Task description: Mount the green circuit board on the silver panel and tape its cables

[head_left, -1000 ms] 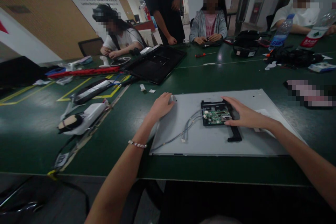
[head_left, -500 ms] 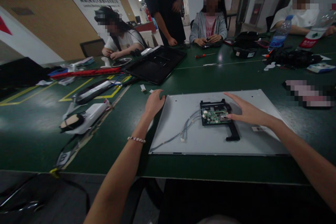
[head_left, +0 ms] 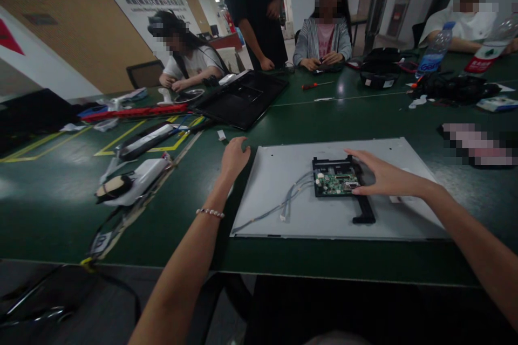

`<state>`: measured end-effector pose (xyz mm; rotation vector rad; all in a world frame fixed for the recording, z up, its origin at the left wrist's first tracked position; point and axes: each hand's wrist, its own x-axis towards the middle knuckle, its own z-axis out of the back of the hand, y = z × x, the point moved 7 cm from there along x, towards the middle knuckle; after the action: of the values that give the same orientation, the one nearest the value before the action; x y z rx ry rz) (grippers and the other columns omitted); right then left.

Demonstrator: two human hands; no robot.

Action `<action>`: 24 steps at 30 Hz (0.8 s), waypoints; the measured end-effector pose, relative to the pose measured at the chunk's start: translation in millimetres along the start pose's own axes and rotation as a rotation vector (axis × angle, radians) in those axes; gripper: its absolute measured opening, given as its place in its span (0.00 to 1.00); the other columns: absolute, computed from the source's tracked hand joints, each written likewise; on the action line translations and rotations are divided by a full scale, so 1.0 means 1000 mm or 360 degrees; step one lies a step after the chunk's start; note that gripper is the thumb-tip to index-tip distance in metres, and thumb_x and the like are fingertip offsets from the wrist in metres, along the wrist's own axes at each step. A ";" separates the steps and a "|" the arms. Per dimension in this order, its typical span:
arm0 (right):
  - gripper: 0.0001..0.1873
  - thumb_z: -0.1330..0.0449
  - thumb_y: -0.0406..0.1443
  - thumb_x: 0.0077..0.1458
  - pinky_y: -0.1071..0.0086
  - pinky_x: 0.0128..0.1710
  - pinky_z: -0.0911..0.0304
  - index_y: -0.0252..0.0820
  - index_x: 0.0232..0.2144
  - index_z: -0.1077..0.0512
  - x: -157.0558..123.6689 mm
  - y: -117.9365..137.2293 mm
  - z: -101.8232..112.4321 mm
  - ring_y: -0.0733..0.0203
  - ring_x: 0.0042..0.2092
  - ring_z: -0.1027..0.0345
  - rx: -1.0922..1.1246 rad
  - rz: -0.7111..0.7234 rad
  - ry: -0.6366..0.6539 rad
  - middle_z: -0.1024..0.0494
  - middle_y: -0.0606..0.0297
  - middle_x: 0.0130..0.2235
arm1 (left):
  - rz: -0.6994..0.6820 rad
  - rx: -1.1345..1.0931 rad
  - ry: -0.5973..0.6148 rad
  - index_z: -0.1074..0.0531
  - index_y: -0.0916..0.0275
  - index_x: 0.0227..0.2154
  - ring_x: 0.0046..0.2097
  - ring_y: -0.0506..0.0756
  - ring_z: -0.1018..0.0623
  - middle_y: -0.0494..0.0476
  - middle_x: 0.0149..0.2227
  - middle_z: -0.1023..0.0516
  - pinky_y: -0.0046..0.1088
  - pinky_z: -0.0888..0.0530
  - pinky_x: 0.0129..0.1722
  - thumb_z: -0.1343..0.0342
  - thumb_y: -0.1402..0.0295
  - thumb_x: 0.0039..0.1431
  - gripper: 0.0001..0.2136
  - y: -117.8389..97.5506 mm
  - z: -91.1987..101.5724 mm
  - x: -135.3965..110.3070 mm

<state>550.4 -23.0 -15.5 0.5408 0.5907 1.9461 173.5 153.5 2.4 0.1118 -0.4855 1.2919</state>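
Observation:
A pale flat display panel [head_left: 279,172] lies on the green table in front of me. On it sits a black plastic bracket [head_left: 366,210] carrying a green circuit board [head_left: 338,183]. Grey cables [head_left: 275,207] trail from the board to the panel's front left corner. My right hand [head_left: 380,175] spans the bracket's right side, thumb at the board's lower right and fingers at the upper corner, gripping it. Just off the panel's left edge, my left hand [head_left: 236,157] is open with loosely bent fingers and holds nothing.
A black monitor cover [head_left: 243,98] lies further back, and a red screwdriver [head_left: 311,86] right of it. Left of me are a white device with a tan pad [head_left: 137,183] and a long black-and-white part [head_left: 149,137]. Bottles [head_left: 435,51] stand back right. Several people are around the table.
The bracket with its board has shifted slightly right and toward me along with my right hand. My left hand has drawn a little left, away from the panel's edge.

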 end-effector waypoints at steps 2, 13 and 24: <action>0.50 0.38 0.53 0.53 0.46 0.66 0.50 0.50 0.70 0.55 0.000 -0.001 0.000 0.41 0.67 0.49 0.0017 -0.0037 0.0013 0.47 0.55 0.70 | 0.0063 0.0020 -0.0028 0.29 0.71 0.52 0.57 0.61 0.28 0.68 0.54 0.25 0.37 0.35 0.61 0.50 0.71 0.58 0.19 0.009 0.002 0.004; 0.36 0.53 0.55 0.65 0.42 0.67 0.56 0.56 0.70 0.54 0.004 -0.021 0.000 0.45 0.69 0.52 0.0130 -0.0138 -0.0143 0.45 0.62 0.70 | 0.0294 0.0321 0.0159 0.25 0.68 0.44 0.48 0.65 0.24 0.71 0.45 0.23 0.42 0.28 0.50 0.51 0.66 0.61 0.15 0.034 -0.005 0.030; 0.37 0.53 0.54 0.64 0.44 0.68 0.56 0.54 0.70 0.54 0.005 -0.022 -0.002 0.46 0.69 0.51 0.0133 -0.0164 -0.0109 0.43 0.59 0.69 | 0.0158 0.0288 0.0215 0.21 0.65 0.40 0.48 0.67 0.23 0.68 0.41 0.20 0.46 0.30 0.50 0.55 0.64 0.65 0.17 -0.026 0.019 0.028</action>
<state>562.6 -9.7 -30.0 0.6152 0.6463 1.8051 197.4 164.7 36.0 0.1519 -0.2607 1.4292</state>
